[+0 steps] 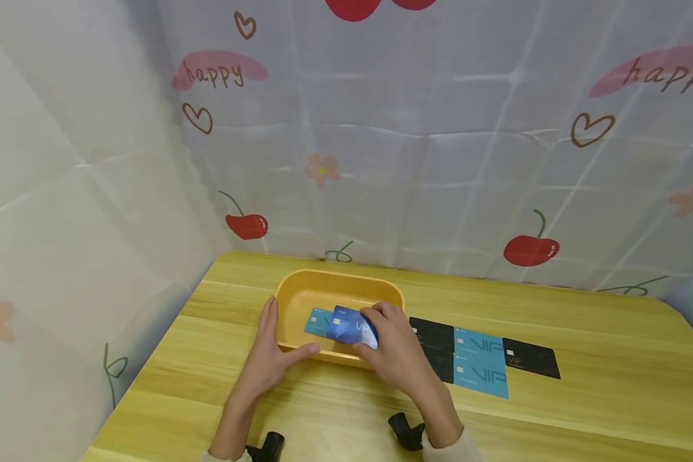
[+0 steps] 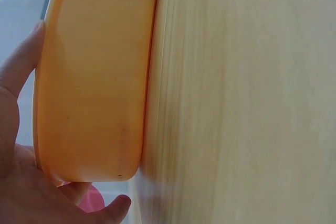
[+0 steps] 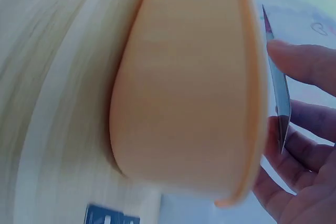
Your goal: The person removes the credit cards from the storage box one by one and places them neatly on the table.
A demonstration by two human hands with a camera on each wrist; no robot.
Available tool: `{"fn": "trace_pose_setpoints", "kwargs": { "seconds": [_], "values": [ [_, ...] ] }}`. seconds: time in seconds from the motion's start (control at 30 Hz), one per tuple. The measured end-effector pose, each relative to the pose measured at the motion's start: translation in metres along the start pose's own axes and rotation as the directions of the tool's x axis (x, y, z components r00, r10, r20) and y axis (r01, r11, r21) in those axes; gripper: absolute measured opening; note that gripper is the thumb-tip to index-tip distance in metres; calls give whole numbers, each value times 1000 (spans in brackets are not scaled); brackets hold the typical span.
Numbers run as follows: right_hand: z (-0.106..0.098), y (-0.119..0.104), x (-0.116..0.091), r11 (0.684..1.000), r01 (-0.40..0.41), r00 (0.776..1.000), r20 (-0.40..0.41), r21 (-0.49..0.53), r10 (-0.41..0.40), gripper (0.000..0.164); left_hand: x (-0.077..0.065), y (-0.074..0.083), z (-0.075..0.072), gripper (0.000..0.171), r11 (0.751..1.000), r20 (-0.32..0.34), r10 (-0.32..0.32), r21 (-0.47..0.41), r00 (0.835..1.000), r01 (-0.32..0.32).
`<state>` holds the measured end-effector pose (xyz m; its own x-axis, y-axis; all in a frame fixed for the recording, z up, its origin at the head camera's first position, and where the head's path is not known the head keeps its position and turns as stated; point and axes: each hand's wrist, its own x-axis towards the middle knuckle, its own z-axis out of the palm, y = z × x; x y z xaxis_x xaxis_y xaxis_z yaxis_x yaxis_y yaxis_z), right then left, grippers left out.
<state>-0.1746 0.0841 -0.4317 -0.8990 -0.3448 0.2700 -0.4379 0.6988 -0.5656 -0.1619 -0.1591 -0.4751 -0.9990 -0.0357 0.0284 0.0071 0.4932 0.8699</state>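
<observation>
A yellow plastic container [image 1: 300, 276] stands on the wooden table. My left hand [image 1: 269, 356] holds its near left corner, thumb along the front rim and fingers around the left end. In my right hand [image 1: 394, 343] a dark blue VIP card [image 1: 349, 326] is pinched between thumb and fingers, over the container's right part. The right wrist view shows this card [image 3: 279, 85] edge-on, above the container's rim. A teal card [image 1: 317, 322] lies inside the container, partly covered by the blue card in the head view.
Right of the container, black cards [image 1: 436, 333] and two teal cards [image 1: 480, 375] lie side by side on the table [image 1: 612, 391], with another black card [image 1: 531, 358] at the far right. A patterned curtain [image 1: 410, 160] hangs behind the table's back edge.
</observation>
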Motion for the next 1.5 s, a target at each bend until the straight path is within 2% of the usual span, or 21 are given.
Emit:
{"fn": "trace_pose_setpoints", "kwargs": {
  "seconds": [0.33,0.53,0.83,1.13,1.33,1.5],
  "values": [
    [-22,9,-20,999,-31,998,-50,24,32,54,0,2,-1,126,1000,5,-5,12,1000,5],
    [-33,13,-28,997,-75,997,-17,-4,75,56,0,2,0,126,1000,8,-5,14,1000,5],
    [-46,25,-36,997,-78,995,59,-14,78,54,-1,0,0,126,1000,12,-13,12,1000,13],
    [-69,44,-43,989,-147,978,142,-28,150,55,0,-1,1,125,1000,17,-10,4,1000,10],
    [-85,60,-51,980,-188,968,155,-64,196,56,0,0,1,125,1000,16,-9,3,1000,9],
    [-92,75,-63,978,-172,969,158,-121,191,56,0,0,0,125,1000,13,-9,12,1000,9]
  ]
}}
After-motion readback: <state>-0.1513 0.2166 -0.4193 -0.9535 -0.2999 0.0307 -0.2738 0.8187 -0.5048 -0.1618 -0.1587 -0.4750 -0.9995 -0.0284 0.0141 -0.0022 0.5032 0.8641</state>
